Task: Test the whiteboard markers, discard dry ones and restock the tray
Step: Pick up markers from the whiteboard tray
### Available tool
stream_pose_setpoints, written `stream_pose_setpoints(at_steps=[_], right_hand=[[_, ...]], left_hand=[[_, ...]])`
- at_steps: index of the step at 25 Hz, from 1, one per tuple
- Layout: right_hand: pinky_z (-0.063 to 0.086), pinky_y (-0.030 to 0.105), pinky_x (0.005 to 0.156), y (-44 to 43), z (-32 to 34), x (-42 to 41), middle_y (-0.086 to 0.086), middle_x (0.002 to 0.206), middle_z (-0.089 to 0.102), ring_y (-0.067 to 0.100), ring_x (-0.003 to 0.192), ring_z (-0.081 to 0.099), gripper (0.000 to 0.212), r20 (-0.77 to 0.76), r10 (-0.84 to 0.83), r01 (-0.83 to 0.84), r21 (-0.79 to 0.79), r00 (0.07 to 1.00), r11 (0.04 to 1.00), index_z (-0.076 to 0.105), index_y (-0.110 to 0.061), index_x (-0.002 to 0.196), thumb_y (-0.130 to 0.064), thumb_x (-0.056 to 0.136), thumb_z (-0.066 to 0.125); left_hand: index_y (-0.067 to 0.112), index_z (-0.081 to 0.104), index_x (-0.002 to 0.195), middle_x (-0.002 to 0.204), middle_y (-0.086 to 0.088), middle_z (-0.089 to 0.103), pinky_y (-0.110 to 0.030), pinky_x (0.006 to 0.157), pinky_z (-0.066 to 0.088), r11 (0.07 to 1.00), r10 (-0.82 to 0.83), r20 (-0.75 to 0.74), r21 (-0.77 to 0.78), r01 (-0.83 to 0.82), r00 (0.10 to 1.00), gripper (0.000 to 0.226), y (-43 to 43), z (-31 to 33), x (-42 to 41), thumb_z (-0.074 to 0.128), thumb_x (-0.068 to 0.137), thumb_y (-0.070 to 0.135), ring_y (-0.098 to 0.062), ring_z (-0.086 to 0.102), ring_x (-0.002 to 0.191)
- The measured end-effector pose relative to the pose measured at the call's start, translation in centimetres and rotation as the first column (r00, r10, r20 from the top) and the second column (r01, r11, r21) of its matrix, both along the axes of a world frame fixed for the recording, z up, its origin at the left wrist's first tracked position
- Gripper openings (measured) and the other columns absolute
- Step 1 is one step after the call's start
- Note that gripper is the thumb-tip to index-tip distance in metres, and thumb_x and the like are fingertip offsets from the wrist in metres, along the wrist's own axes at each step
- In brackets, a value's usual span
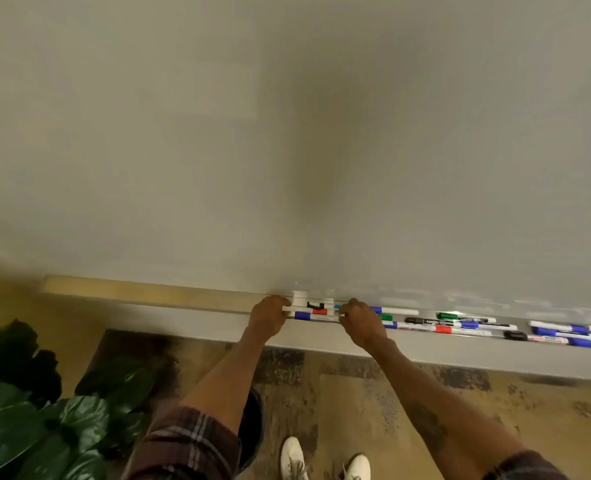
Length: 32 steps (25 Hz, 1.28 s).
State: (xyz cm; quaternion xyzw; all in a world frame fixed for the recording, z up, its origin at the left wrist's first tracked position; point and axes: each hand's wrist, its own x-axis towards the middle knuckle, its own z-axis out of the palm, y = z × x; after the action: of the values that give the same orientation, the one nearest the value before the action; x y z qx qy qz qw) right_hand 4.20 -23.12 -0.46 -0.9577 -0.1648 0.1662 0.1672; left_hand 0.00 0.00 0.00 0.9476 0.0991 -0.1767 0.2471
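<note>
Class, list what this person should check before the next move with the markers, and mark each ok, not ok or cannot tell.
1. Left hand grips the held markers: ok.
2. Right hand grips their other end: ok.
3. Whiteboard has bare space for a test stroke: ok.
4. Which markers are dry: cannot tell.
5. Bin within reach: cannot tell; a dark shape is partly hidden.
6. Loose markers lie on the tray: ok.

Pale wall, leafy green plant, patterned carpet.
The plain grey-white wall rises above the plant, softly shadowed further right; a tan wooden strip runs just above the plant, and mottled tan-and-dark carpet spreads to its right.
</note>
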Motion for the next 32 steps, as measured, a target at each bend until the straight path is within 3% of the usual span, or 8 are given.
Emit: stream_pose_setpoints(at_steps=[10,18,23,25,28,30,32], right_hand=[[0.054,0.031,0.089,1.7,-2.8,0.5,0.007,0.118,0.06,0.022,0.102,0.063,0.026,-0.048,-0.015,0.015,0.005,0.999,1.0,0.059,-0.012,0.119,-0.024,0.097,0.06],[0.051,0.028,0.089,2.0,-3.9,1.2,0.005,0.119,0.057,0.02,0.103,0.058,0.025,-0.012,0.05,-0.05,-0.037,0.999,0.998,0.064,-0.014,0.116,-0.021,0.093,0.067],[0.044,0.03,0.098,1.6,-3.0,0.9,0.004,0.123,0.056,0.02,0.114,0.05,0.027,0.081,0.107,-0.101,-0.068,0.991,0.993,0.065,-0.018,0.122,-0.022,0.095,0.062],[0.04,0.031,0.103,1.3,-2.3,0.8,0.003,0.126,0.054,0.02,0.119,0.047,0.029,0.103,0.114,-0.109,-0.058,0.988,0.992,0.063,-0.018,0.124,-0.023,0.095,0.062],[0.038,0.031,0.104,0.7,-0.9,0.8,0.002,0.128,0.055,0.02,0.119,0.048,0.03,0.104,0.12,-0.12,-0.007,0.987,0.993,0.062,-0.018,0.124,-0.022,0.094,0.063],[0.041,0.03,0.1,0.2,0.0,0.7,0.003,0.125,0.059,0.02,0.112,0.053,0.024,0.076,0.1,-0.104,0.04,0.992,0.994,0.061,-0.018,0.121,-0.02,0.097,0.059],[0.046,0.028,0.088,-0.3,1.0,0.4,0.006,0.117,0.065,0.02,0.098,0.058,0.017,0.029,0.071,-0.073,0.078,0.997,0.994,0.059,-0.018,0.116,-0.022,0.101,0.051]], left_hand=[[0.017,0.066,0.12,0.118,-0.005,0.067,-0.031,0.091,0.05,0.984,-0.044,0.044,0.172,0.036,0.998,0.026,-1.7,-2.6,1.2,0.051,0.101,0.025,-0.02,0.062,0.105],[0.02,0.07,0.114,0.114,-0.002,0.07,-0.027,0.084,0.046,0.989,0.149,0.006,0.0,-0.149,0.989,0.021,-2.6,-4.0,1.7,0.056,0.099,0.027,-0.018,0.063,0.101],[0.015,0.071,0.113,0.113,-0.003,0.071,-0.028,0.091,0.047,0.942,0.305,0.039,-0.16,-0.295,0.952,0.021,-2.8,-3.8,1.0,0.063,0.095,0.022,-0.02,0.063,0.102],[0.011,0.072,0.108,0.109,-0.004,0.072,-0.026,0.089,0.048,0.871,0.416,0.082,-0.324,-0.371,0.906,0.018,-3.0,-3.5,0.4,0.066,0.093,0.019,-0.018,0.064,0.096],[0.01,0.071,0.102,0.099,-0.01,0.073,-0.032,0.079,0.057,0.676,0.578,0.055,-0.592,-0.439,0.814,0.012,-3.6,-2.7,-0.2,0.067,0.093,0.016,-0.023,0.066,0.087],[0.005,0.069,0.101,0.092,-0.012,0.073,-0.026,0.071,0.058,0.522,0.629,-0.041,-0.718,-0.461,0.777,0.012,-4.3,-1.5,-0.4,0.067,0.092,0.012,-0.024,0.066,0.08],[0.006,0.069,0.099,0.094,-0.014,0.073,-0.032,0.078,0.06,0.338,0.676,-0.176,-0.789,-0.513,0.715,0.01,-5.2,-0.2,0.0,0.07,0.09,0.01,-0.026,0.069,0.084]])
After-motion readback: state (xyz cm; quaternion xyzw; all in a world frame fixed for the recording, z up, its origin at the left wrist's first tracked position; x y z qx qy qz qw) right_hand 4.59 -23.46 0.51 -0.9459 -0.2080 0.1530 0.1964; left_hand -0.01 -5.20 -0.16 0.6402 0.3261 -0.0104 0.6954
